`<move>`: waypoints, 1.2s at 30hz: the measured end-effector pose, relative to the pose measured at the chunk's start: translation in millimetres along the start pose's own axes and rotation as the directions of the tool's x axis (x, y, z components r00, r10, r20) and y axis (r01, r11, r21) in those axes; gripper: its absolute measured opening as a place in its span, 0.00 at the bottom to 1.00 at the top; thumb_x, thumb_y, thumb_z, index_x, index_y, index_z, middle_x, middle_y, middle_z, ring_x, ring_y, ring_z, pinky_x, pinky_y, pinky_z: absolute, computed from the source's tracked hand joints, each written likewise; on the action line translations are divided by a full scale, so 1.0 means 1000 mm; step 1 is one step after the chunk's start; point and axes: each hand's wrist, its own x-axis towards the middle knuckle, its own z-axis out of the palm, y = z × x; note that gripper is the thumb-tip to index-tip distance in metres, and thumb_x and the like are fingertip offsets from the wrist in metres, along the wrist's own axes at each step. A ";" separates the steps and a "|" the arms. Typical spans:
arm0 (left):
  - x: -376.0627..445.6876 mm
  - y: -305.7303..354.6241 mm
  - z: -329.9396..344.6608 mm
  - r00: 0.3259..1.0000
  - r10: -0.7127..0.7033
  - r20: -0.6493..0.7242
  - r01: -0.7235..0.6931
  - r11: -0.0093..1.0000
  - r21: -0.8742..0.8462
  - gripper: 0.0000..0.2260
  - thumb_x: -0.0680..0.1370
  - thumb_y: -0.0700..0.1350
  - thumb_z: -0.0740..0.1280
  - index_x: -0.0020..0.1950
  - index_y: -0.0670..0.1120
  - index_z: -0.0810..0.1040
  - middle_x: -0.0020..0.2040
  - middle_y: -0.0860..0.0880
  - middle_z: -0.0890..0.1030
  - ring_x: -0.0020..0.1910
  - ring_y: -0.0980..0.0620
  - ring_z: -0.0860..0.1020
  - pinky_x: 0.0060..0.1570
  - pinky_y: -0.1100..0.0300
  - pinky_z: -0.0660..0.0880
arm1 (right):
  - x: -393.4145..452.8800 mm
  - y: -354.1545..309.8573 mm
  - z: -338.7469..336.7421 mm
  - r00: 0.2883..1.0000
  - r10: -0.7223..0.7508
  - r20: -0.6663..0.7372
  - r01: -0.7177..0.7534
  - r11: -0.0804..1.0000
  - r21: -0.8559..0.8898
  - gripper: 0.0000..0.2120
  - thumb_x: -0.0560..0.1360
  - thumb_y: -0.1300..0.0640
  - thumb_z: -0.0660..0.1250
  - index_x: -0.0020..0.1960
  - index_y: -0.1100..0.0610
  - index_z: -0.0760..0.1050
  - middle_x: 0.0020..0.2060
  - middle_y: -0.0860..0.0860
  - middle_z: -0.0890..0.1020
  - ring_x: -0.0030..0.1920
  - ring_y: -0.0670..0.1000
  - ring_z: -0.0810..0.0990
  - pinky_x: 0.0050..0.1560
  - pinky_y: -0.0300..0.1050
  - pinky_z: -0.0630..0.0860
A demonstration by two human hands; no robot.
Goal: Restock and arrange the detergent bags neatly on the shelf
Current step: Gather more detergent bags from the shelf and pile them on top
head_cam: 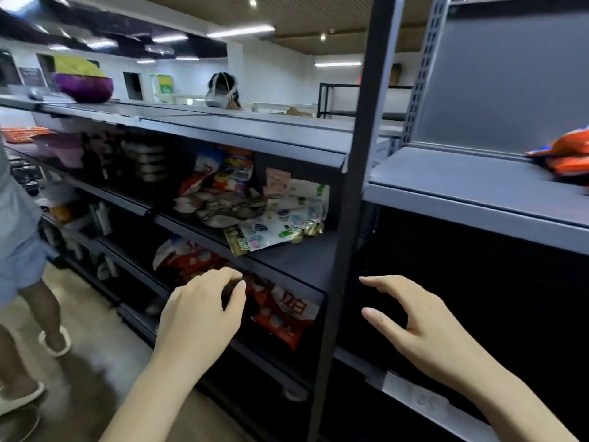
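Red and white detergent bags lie in a heap on a lower shelf, partly behind my left hand. On the grey shelf above them, white and green pouches are piled loosely, with upright red, blue and white bags at the back. My left hand hovers in front of the red bags with its fingers loosely curled, holding nothing. My right hand hangs in front of the dark bay to the right, fingers spread and slightly bent, also holding nothing.
A dark upright post divides the two shelf bays. Orange bags lie on the right bay's upper shelf. A person in slippers stands on the left in the aisle. Another person is behind the shelving. A purple bowl sits on top.
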 end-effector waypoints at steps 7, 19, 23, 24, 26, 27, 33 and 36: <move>0.076 -0.083 0.010 0.998 -0.045 0.038 0.043 0.998 0.051 0.11 0.79 0.53 0.59 0.58 0.56 0.76 0.38 0.59 0.75 0.31 0.62 0.69 0.45 0.59 0.69 | 0.095 -0.022 0.070 0.995 -0.007 0.097 0.005 1.000 0.019 0.24 0.74 0.35 0.55 0.68 0.39 0.65 0.59 0.27 0.67 0.64 0.32 0.65 0.62 0.30 0.62; 0.186 -0.186 0.033 0.997 -0.021 0.071 0.019 0.999 0.034 0.11 0.79 0.52 0.59 0.58 0.54 0.77 0.39 0.58 0.76 0.35 0.56 0.72 0.42 0.58 0.72 | 0.210 -0.055 0.139 0.990 0.072 0.119 -0.067 0.997 -0.046 0.21 0.78 0.43 0.60 0.70 0.42 0.64 0.58 0.32 0.66 0.65 0.37 0.67 0.63 0.36 0.66; 0.233 -0.229 0.043 0.992 0.052 0.116 -0.054 0.998 0.016 0.11 0.80 0.52 0.59 0.59 0.53 0.77 0.46 0.58 0.78 0.40 0.56 0.73 0.47 0.57 0.73 | 0.247 -0.073 0.169 0.987 0.147 0.071 -0.144 0.988 -0.056 0.21 0.77 0.44 0.62 0.69 0.44 0.67 0.62 0.37 0.71 0.65 0.39 0.68 0.61 0.34 0.66; 0.245 -0.240 0.044 0.990 0.068 0.124 -0.070 0.997 0.011 0.12 0.80 0.52 0.59 0.59 0.53 0.76 0.47 0.58 0.78 0.41 0.56 0.74 0.49 0.57 0.73 | 0.257 -0.078 0.177 0.984 0.167 0.057 -0.163 0.985 -0.064 0.20 0.77 0.45 0.63 0.69 0.45 0.67 0.62 0.38 0.71 0.65 0.40 0.68 0.61 0.34 0.65; 0.271 -0.266 0.045 0.983 0.099 0.152 -0.103 0.994 0.019 0.12 0.80 0.53 0.59 0.60 0.53 0.76 0.50 0.57 0.79 0.42 0.55 0.75 0.49 0.57 0.73 | 0.279 -0.091 0.194 0.978 0.207 0.036 -0.204 0.977 -0.063 0.20 0.78 0.46 0.63 0.68 0.45 0.68 0.62 0.40 0.73 0.65 0.42 0.69 0.59 0.34 0.66; 0.284 -0.279 0.044 0.980 0.114 0.165 -0.120 0.992 0.025 0.12 0.80 0.53 0.59 0.60 0.53 0.76 0.51 0.56 0.80 0.43 0.55 0.76 0.49 0.57 0.73 | 0.289 -0.099 0.202 0.972 0.231 0.036 -0.228 0.972 -0.058 0.19 0.78 0.46 0.63 0.68 0.45 0.68 0.62 0.40 0.72 0.64 0.42 0.69 0.59 0.34 0.66; 0.357 -0.349 0.045 0.947 0.181 0.264 -0.199 0.979 0.044 0.13 0.80 0.53 0.58 0.61 0.52 0.76 0.51 0.53 0.80 0.50 0.50 0.78 0.50 0.55 0.74 | 0.348 -0.130 0.243 0.926 0.374 0.043 -0.372 0.927 -0.051 0.20 0.78 0.46 0.62 0.69 0.46 0.66 0.66 0.43 0.72 0.66 0.44 0.69 0.61 0.38 0.68; 0.394 -0.378 0.055 0.933 0.218 0.287 -0.244 0.968 0.055 0.14 0.80 0.53 0.58 0.61 0.51 0.75 0.53 0.51 0.80 0.49 0.47 0.78 0.47 0.54 0.74 | 0.379 -0.139 0.258 0.905 0.425 0.021 -0.423 0.905 -0.051 0.19 0.78 0.48 0.63 0.69 0.47 0.67 0.65 0.45 0.73 0.66 0.46 0.69 0.58 0.37 0.65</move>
